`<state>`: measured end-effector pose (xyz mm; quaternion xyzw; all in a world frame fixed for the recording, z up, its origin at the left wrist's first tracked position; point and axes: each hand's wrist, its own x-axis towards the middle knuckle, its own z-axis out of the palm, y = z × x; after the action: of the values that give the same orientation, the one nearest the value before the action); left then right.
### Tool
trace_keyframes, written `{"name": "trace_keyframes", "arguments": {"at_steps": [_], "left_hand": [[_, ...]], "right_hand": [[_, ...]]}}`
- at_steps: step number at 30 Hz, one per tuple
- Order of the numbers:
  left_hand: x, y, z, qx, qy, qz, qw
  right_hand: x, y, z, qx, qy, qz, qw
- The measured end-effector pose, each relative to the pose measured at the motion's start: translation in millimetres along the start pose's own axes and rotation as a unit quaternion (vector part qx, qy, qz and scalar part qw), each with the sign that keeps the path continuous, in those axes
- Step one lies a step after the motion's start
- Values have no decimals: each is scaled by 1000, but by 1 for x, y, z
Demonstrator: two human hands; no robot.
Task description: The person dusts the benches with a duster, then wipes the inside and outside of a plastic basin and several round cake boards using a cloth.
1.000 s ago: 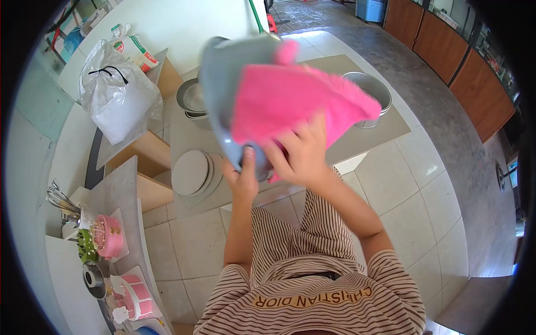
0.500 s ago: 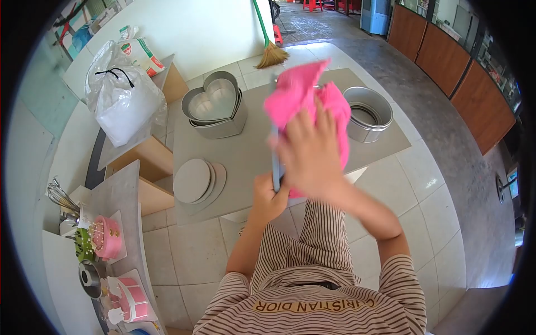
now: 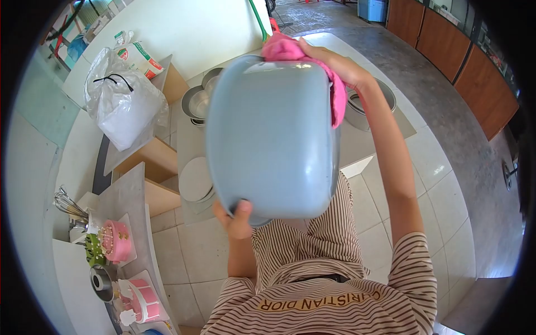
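Observation:
A large blue-grey rounded container (image 3: 271,139), seen from its smooth outer side, is held up over the table. Its near left corner is gripped by my left hand (image 3: 235,219), with the thumb on the outer face. At the far right edge, my right hand (image 3: 335,61) presses a bunched pink cloth (image 3: 285,48) against the container, and part of the cloth hangs down its right side. Behind it, heart-shaped metal tins (image 3: 196,105) are partly hidden. Round metal tins (image 3: 357,114) stand to the right, and round white discs (image 3: 195,180) lie to the left.
The grey tabletop (image 3: 391,134) lies beneath. On the left are a plastic bag (image 3: 125,106), a printed sack (image 3: 139,58), pink cakes (image 3: 116,240), whisks (image 3: 70,202) and a ring tin (image 3: 102,282). A green broom handle (image 3: 258,19) leans behind.
The container has turned from edge-on to show its broad outer side. My right hand and the cloth have moved to its far right edge; my left hand has shifted left and nearer me.

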<state>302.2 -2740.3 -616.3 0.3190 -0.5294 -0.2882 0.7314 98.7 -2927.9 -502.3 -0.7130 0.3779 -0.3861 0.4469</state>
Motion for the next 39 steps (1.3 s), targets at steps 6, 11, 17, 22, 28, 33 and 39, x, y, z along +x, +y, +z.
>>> {"name": "trace_keyframes", "arguments": {"at_steps": [6,11,17,22,28,33,39], "left_hand": [[24,-10,-14,-200,76,-93,972],[39,-13,-7,-263,153,-169,938],[44,-5,38,-227,177,-102,952],[45,-37,47,-336,82,-101,933],[42,-31,50,-169,63,-133,975],[16,-40,39,-24,49,-104,993],[33,-23,59,-72,138,-73,985]], "right_hand": [[-18,76,-1,273,44,109,955],[-48,85,26,383,135,-31,913],[-72,68,92,352,339,-166,857],[-96,150,162,192,260,-241,915],[-75,1,125,-384,272,-373,800],[-39,-11,78,-271,208,-217,915],[-114,33,145,-430,270,-358,784]]}}
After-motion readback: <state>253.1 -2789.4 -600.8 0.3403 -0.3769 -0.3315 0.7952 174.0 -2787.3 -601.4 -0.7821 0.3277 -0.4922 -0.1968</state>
